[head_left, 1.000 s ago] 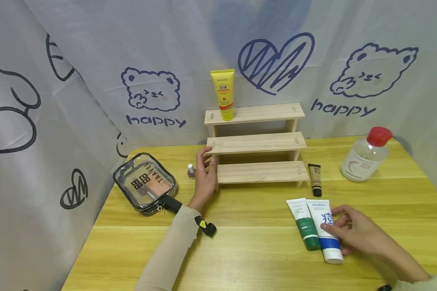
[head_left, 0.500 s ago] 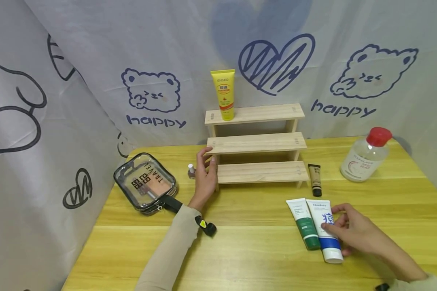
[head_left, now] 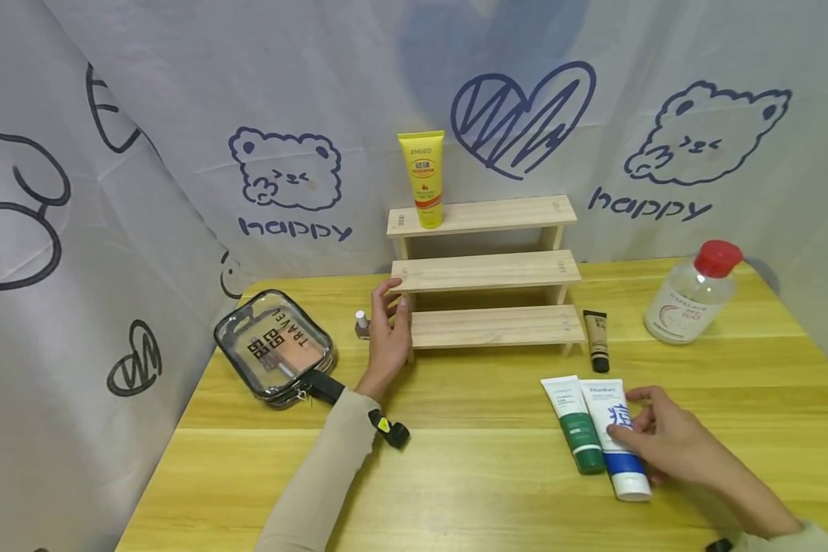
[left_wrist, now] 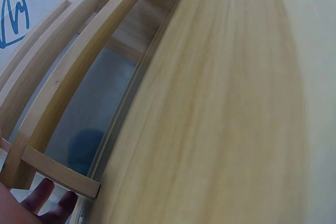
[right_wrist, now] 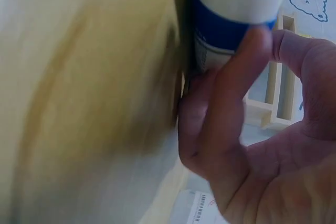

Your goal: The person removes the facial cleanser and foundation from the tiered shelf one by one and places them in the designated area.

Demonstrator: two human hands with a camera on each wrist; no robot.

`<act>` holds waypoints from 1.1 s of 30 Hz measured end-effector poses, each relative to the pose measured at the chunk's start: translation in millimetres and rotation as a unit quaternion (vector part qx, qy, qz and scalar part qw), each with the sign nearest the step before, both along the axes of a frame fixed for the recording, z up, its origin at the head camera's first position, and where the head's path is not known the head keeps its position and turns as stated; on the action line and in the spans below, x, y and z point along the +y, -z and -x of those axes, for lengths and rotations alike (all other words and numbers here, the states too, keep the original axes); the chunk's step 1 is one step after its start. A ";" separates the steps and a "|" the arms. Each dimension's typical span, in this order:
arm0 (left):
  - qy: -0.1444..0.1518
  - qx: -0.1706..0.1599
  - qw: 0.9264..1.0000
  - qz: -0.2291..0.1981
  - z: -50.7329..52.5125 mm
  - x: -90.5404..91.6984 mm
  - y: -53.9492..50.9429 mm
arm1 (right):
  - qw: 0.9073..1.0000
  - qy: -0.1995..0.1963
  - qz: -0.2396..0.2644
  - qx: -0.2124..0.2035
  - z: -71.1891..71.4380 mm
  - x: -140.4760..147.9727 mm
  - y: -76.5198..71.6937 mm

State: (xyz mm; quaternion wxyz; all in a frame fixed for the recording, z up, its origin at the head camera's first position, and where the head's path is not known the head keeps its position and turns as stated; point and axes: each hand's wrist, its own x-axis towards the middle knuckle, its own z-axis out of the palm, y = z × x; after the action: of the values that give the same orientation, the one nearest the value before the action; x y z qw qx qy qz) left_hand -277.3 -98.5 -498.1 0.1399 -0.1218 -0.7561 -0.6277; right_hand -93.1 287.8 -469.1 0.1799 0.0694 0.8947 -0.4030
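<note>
A three-tier wooden rack (head_left: 486, 270) stands at the back of the table. My left hand (head_left: 389, 337) is at its left end, fingers against the side; the left wrist view shows fingertips (left_wrist: 65, 203) by the rack's end piece. A white tube with a blue band (head_left: 614, 433) lies on the table, and my right hand (head_left: 683, 441) holds its right edge, thumb on top. In the right wrist view, curled fingers (right_wrist: 226, 98) touch the tube (right_wrist: 226, 30). Beside it on the left lies a white and green tube (head_left: 576, 429). A yellow tube (head_left: 425, 180) stands on the top tier.
A clear travel pouch (head_left: 276, 345) lies on the left, with a small nail-polish bottle (head_left: 362, 326) between it and my left hand. Right of the rack lies a small beige tube with a black cap (head_left: 598, 341). A red-capped bottle (head_left: 690, 303) stands at the back right.
My right hand has shifted very slightly at the white and blue tube. The left hand and the rack have stayed where they were.
</note>
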 end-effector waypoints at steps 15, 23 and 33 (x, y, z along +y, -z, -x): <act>0.001 0.006 1.000 -0.011 -0.3 0.9 -0.8 | 1.000 0.009 -0.028 0.009 3.9 9.1 0.8; 0.003 0.000 1.000 0.000 -1.5 -1.7 0.2 | 1.000 0.004 -0.022 0.003 4.3 6.5 -1.3; -0.006 0.008 1.000 0.021 0.4 -2.2 0.5 | 0.993 -0.020 -0.090 0.078 -3.1 9.5 -9.7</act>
State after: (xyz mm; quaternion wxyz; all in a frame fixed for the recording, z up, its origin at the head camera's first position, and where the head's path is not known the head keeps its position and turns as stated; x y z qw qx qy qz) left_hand -277.7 -100.8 -498.5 0.1470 -0.1248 -0.7686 -0.6099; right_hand -90.0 297.3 -459.4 0.1109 0.0361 0.9398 -0.3212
